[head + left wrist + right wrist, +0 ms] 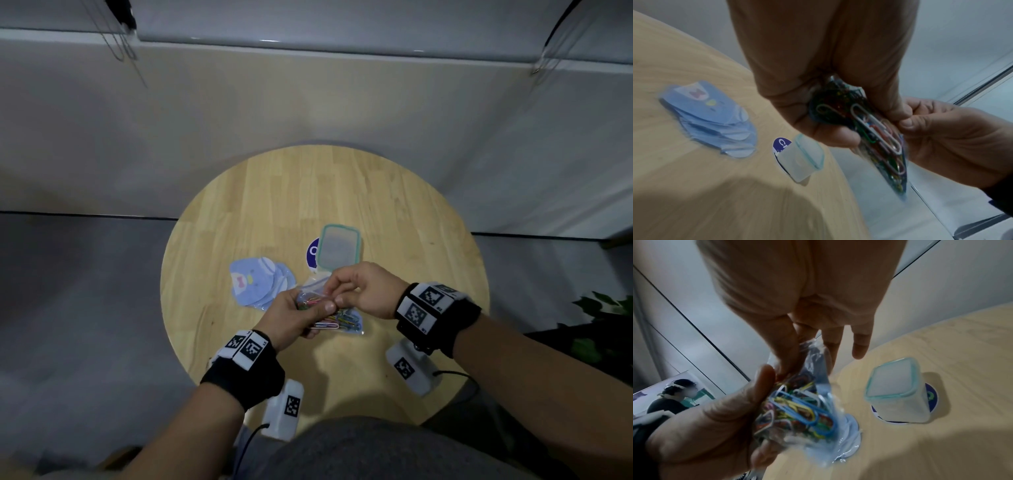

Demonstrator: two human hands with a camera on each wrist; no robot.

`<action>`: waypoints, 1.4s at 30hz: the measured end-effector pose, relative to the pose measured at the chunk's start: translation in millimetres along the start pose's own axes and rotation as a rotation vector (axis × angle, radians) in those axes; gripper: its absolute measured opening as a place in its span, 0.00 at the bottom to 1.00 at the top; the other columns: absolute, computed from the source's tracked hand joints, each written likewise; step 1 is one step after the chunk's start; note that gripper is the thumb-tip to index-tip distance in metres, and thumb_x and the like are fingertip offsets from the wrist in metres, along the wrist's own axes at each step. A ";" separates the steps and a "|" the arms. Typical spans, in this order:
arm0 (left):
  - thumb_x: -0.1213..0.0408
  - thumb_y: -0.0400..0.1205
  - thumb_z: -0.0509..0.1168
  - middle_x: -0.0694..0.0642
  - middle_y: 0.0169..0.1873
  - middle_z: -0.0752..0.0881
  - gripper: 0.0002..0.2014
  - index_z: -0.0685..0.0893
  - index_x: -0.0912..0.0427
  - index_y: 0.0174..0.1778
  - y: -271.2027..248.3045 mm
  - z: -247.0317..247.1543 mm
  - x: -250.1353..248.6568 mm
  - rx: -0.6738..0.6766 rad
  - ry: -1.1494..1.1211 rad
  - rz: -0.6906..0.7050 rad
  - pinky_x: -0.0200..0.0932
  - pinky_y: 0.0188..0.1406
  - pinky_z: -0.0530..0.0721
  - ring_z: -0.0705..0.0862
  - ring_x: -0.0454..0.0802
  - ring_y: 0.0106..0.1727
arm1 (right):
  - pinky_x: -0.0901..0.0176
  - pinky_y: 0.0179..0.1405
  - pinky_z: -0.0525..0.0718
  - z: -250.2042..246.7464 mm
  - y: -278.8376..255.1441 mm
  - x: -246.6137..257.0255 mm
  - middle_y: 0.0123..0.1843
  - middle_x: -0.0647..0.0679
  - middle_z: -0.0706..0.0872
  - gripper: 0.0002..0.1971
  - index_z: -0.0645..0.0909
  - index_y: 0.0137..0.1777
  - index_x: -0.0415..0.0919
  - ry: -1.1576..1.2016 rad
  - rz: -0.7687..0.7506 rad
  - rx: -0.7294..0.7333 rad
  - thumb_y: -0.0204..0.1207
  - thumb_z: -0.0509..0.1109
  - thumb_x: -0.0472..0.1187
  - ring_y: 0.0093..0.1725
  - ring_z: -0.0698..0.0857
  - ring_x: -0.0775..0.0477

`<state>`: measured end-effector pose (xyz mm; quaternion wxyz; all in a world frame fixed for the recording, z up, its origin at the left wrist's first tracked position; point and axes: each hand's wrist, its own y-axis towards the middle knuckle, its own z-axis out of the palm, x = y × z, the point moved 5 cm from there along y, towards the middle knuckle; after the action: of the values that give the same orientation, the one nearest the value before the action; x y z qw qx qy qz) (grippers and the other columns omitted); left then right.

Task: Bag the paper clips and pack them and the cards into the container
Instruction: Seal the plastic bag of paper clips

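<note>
Bag (337, 317) of clips btwn both hands, above table (394, 212).

The container (338, 249) covers most of a blue round sticker (312, 253) (its lettering unreadable). The bag's (337, 317) mouth hides behind the hands' fingers (334, 284); lower cards (731, 141) beside the container stay covered.

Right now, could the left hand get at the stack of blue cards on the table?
Probably not yet: the left hand grips the bag of paper clips, shared with the right hand. The blue cards lie uncovered just beside it.
</note>
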<state>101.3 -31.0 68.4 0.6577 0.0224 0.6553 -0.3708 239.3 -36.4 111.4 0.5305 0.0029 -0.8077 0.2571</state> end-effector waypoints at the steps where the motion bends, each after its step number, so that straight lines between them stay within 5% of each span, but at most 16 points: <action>1: 0.65 0.77 0.70 0.51 0.23 0.83 0.07 0.83 0.65 0.45 -0.3 -0.2 0.6 -0.008 -0.001 -0.005 0.36 0.23 0.76 0.76 0.45 0.22 | 0.67 0.48 0.84 -1.0 1.0 1.5 0.41 0.46 0.88 0.16 0.82 0.42 0.47 0.007 -0.012 -0.014 0.73 0.66 0.23 0.42 0.87 0.55; 7: 0.64 0.77 0.70 0.54 0.27 0.85 0.07 0.85 0.62 0.47 2.5 -3.1 -5.2 -0.045 -0.004 -0.027 0.35 0.25 0.79 0.78 0.45 0.23 | 0.71 0.46 0.83 -21.7 0.3 10.2 0.37 0.49 0.89 0.11 0.86 0.44 0.38 0.074 -0.139 -0.258 0.66 0.76 0.25 0.40 0.87 0.62; 10: 0.65 0.76 0.71 0.55 0.28 0.84 0.08 0.86 0.64 0.47 3.9 -3.4 -8.8 -0.040 -0.019 -0.016 0.36 0.25 0.77 0.77 0.46 0.23 | 0.71 0.52 0.82 -17.1 2.1 7.8 0.43 0.48 0.90 0.11 0.85 0.51 0.37 0.008 -0.105 -0.153 0.69 0.74 0.27 0.46 0.87 0.61; 13: 0.64 0.75 0.72 0.53 0.28 0.86 0.07 0.85 0.60 0.46 6.2 -1.3 -13.3 -0.021 -0.014 -0.018 0.37 0.27 0.80 0.79 0.45 0.24 | 0.60 0.60 0.83 -12.7 4.0 2.0 0.50 0.43 0.89 0.11 0.84 0.54 0.35 0.005 -0.026 -0.072 0.72 0.73 0.30 0.53 0.88 0.49; 17: 0.63 0.76 0.71 0.52 0.32 0.89 0.07 0.86 0.58 0.48 5.5 3.8 -12.5 0.052 -0.033 -0.052 0.40 0.34 0.85 0.85 0.46 0.31 | 0.68 0.51 0.85 -17.7 7.5 1.0 0.47 0.39 0.88 0.12 0.83 0.53 0.31 0.100 0.029 -0.036 0.73 0.68 0.22 0.43 0.88 0.56; 23: 0.60 0.77 0.70 0.53 0.40 0.89 0.11 0.87 0.58 0.52 10.0 -2.0 -20.4 -0.046 -0.051 -0.044 0.38 0.36 0.86 0.87 0.45 0.40 | 0.68 0.39 0.86 -46.2 -0.1 4.4 0.33 0.49 0.91 0.14 0.85 0.44 0.35 0.382 -0.065 -0.336 0.66 0.71 0.17 0.36 0.90 0.56; 27: 0.62 0.77 0.69 0.52 0.36 0.90 0.06 0.87 0.58 0.48 11.9 4.3 -32.6 -0.051 -0.076 -0.024 0.38 0.30 0.84 0.87 0.45 0.36 | 0.66 0.41 0.84 -51.7 -6.2 3.5 0.41 0.44 0.86 0.13 0.85 0.46 0.42 0.256 -0.056 -0.380 0.66 0.76 0.25 0.32 0.83 0.57; 30: 0.62 0.77 0.69 0.53 0.33 0.89 0.05 0.88 0.58 0.46 13.4 11.2 -40.4 -0.046 -0.066 -0.001 0.37 0.28 0.84 0.86 0.46 0.33 | 0.58 0.38 0.78 -44.8 -5.3 -1.6 0.34 0.43 0.81 0.05 0.84 0.39 0.34 0.214 -0.002 -0.322 0.68 0.77 0.31 0.33 0.78 0.52; 35: 0.62 0.77 0.69 0.56 0.37 0.89 0.09 0.87 0.61 0.51 11.7 17.2 -45.6 -0.051 -0.057 0.026 0.40 0.32 0.86 0.87 0.48 0.36 | 0.56 0.38 0.77 -49.9 -8.3 -2.3 0.30 0.42 0.81 0.09 0.82 0.30 0.40 0.234 0.013 -0.379 0.67 0.78 0.29 0.33 0.78 0.47; 39: 0.64 0.78 0.69 0.58 0.38 0.88 0.12 0.84 0.65 0.54 10.4 15.2 -45.5 -0.083 -0.043 0.044 0.41 0.31 0.86 0.87 0.48 0.34 | 0.53 0.42 0.82 -49.2 -14.0 3.0 0.37 0.44 0.83 0.13 0.82 0.39 0.49 0.187 -0.032 -0.424 0.65 0.79 0.30 0.33 0.80 0.50; 42: 0.64 0.78 0.69 0.57 0.36 0.88 0.10 0.85 0.64 0.53 7.5 12.6 -42.8 -0.101 -0.027 0.030 0.40 0.30 0.86 0.86 0.47 0.33 | 0.60 0.46 0.83 -45.4 -25.1 18.8 0.50 0.55 0.82 0.15 0.79 0.48 0.55 -0.061 -0.206 -0.519 0.66 0.77 0.39 0.41 0.82 0.55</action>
<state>121.6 -12.5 104.4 0.6723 -0.0059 0.6637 -0.3278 276.9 -34.1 151.7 0.5121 -0.0433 -0.8577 -0.0136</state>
